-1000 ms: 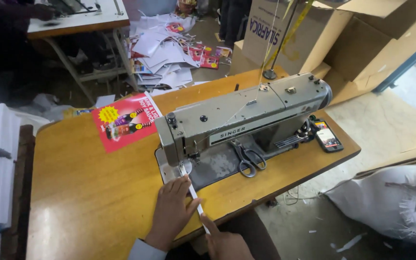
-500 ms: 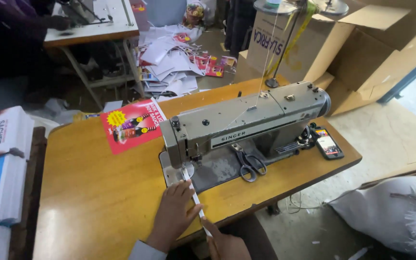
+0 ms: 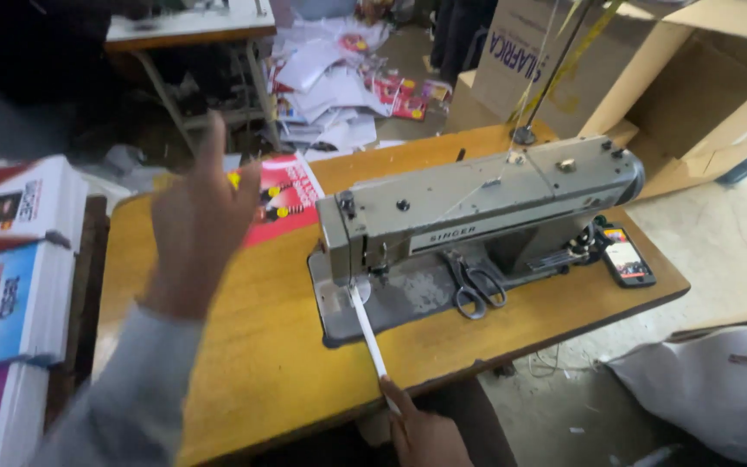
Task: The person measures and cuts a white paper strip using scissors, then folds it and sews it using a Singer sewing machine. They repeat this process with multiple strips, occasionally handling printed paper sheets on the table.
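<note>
My left hand (image 3: 196,225) is raised in the air above the left part of the wooden table (image 3: 244,346), fingers spread, holding nothing. My right hand (image 3: 421,428) is at the table's front edge and grips the near end of a thin white strip (image 3: 367,333). The strip runs up and away to the needle area of a grey sewing machine (image 3: 477,212). A pair of scissors (image 3: 475,285) lies on the machine's bed, to the right of the strip.
A phone (image 3: 626,258) lies by the machine's right end. A red printed sheet (image 3: 283,199) lies on the far left of the table. Stacked printed packages (image 3: 10,277) stand at the left. Cardboard boxes (image 3: 702,78), scattered papers (image 3: 339,86) and a white sack (image 3: 711,389) surround the table.
My left hand has lifted off the table near the needle and now hangs in the air to the left. My right hand still holds the white strip.
</note>
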